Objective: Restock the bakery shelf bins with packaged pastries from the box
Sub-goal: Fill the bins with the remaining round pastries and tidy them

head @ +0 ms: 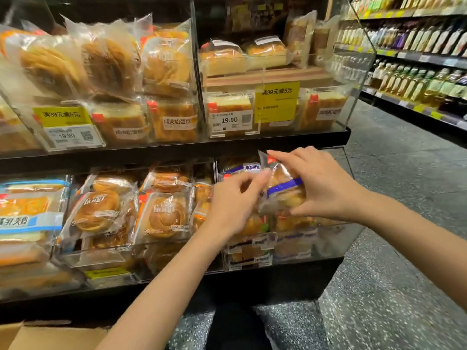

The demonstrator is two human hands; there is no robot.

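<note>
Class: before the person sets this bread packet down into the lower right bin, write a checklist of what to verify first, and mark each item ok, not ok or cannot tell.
1. Right hand grips the blue-striped packet: ok.
2. Left hand steadies the packet's left edge: ok.
3. Packet is over the lower right bin: ok.
4. Bin already holds matching blue-labelled packets: ok.
5. Free room left in the bin: cannot tell.
6. Cardboard box holds more stock: cannot tell.

Both hands (278, 195) forward — fingers curled (pinching).
</note>
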